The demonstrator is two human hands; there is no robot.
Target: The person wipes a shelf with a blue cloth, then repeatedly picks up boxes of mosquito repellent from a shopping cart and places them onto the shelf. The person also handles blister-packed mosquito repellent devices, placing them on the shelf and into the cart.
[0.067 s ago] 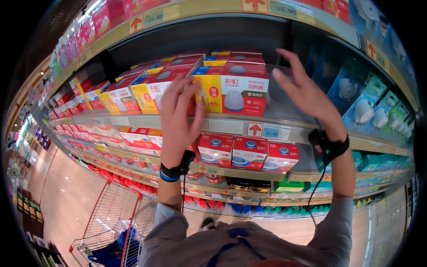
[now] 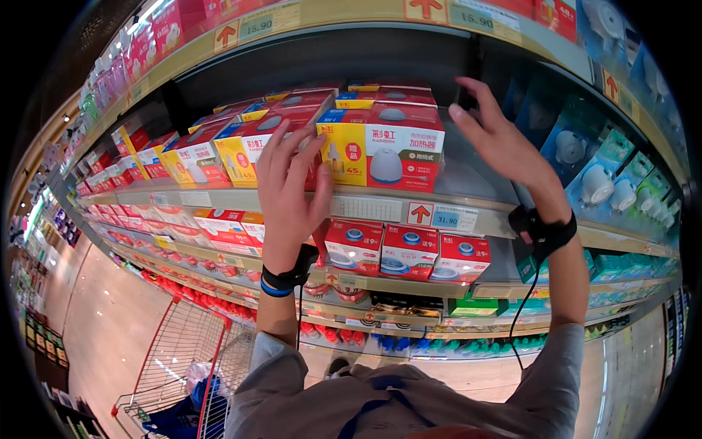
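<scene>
A red, white and yellow box with a white domed device pictured on it stands at the front of the middle shelf. My left hand is at its left side, fingers apart, fingertips near its yellow end and in front of the neighbouring box. Whether they touch is hard to tell. To the right of the front box, my right hand is raised over the shelf surface, thumb and fingers spread and holding nothing. More boxes of the same kind stand in rows behind and to the left.
The shelf edge carries price tags. Below stand small red boxes. Blister-packed white plug-in devices hang at right. The upper shelf edge runs overhead. A wire shopping cart with bags stands at lower left.
My left hand has shifted very slightly left and down, away from the front box. The right hand stays nearly in place, and the boxes look unmoved.
</scene>
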